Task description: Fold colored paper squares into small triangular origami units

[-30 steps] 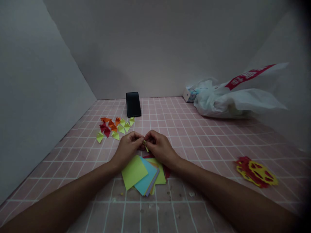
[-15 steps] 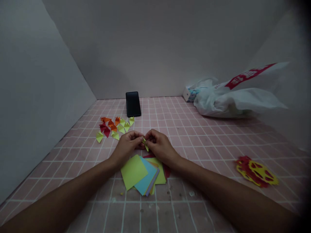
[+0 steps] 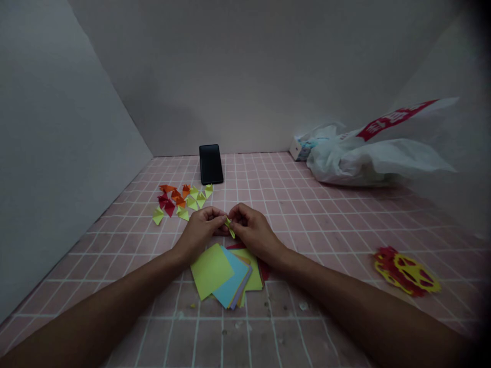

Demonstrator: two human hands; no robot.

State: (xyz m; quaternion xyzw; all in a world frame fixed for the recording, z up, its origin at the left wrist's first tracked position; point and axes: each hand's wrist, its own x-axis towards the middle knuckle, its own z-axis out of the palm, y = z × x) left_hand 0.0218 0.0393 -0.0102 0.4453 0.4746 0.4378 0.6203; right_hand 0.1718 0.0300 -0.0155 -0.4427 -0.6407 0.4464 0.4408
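Between my two hands is a small folded piece of yellow paper [image 3: 230,228]. The fingers of my left hand [image 3: 205,226] pinch its left side, and my right hand [image 3: 251,228] pinches it from the right. Parts of the paper are hidden behind the fingertips. Just below the hands lies a fanned stack of square paper sheets [image 3: 212,271], with yellow, blue, purple, orange and red showing. Beyond my left hand several small folded paper pieces [image 3: 179,201] in red, orange and yellow are grouped together.
A black phone [image 3: 210,164] lies toward the back wall. At the back right sit a white plastic bag [image 3: 356,161] and a small box [image 3: 298,148]. Red and yellow paper cut-outs [image 3: 406,272] lie at the right on the pink checked tabletop [image 3: 318,225].
Almost nothing differs. The view has shifted very slightly, and both hands still pinch the folded yellow paper in the same place.
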